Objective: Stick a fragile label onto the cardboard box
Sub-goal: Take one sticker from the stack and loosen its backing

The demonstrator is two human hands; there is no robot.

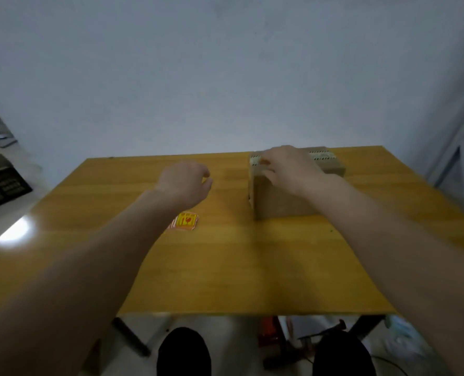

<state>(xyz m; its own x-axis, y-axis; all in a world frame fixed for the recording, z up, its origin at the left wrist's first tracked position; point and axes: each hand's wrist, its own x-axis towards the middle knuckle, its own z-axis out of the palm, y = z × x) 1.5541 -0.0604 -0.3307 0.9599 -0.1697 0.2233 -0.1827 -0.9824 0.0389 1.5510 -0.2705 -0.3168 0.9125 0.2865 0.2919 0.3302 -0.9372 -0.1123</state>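
Bench [225, 267], yellow wood, carries everything; the person stands at its near edge. Cardboard box [282, 199] sits under the right hand [293, 169], far right part of the bench, top seam taped. The right hand lies over the box's top near edge, fingers bent down onto the lid at the left corner. Likely steadying or about to drag the box closer so a face is reachable for sticking; whether the fingers truly grip or only rest, cannot tell, blurred. Left hand [184, 183] hovers above bare wood, just left of the box, fingers loosely curled, holding nothing, probably on its way to pick a label. Fragile labels [186, 221], small yellow-red stack, lie flat on the bench below the left wrist, partly hidden by the forearm, well apart from the box. No label on the box yet.
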